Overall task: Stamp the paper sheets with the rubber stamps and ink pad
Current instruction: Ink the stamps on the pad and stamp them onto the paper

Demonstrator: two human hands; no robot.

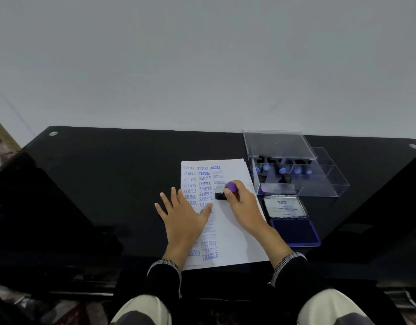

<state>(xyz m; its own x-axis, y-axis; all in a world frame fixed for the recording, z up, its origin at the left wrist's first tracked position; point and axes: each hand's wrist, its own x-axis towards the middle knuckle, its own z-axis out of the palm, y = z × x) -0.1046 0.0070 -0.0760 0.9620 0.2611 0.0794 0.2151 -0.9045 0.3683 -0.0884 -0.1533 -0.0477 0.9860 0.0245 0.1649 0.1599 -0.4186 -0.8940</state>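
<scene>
Head view: right hand (pixel 241 202) is gripping the purple-knobbed stamp (pixel 227 192), pressing it onto the top paper sheet (pixel 235 233); left hand (pixel 182 213) is lying flat w/ fingers spread, pinning it. Risk: stamp rocking or sheet sliding = smudged or doubled print over nearby marks.

Glossy black table (pixel 113 184) against a plain pale wall (pixel 202 62)

purple stamp (pixel 231 188), white paper (pixel 235 231), black table (pixel 132 172)

Glossy black tabletop (pixel 132 174); matt white paper sheets (pixel 235 233); clear plastic stamp box (pixel 319 181); ink pad (pixel 293 231) w/ shiny lid.
</scene>
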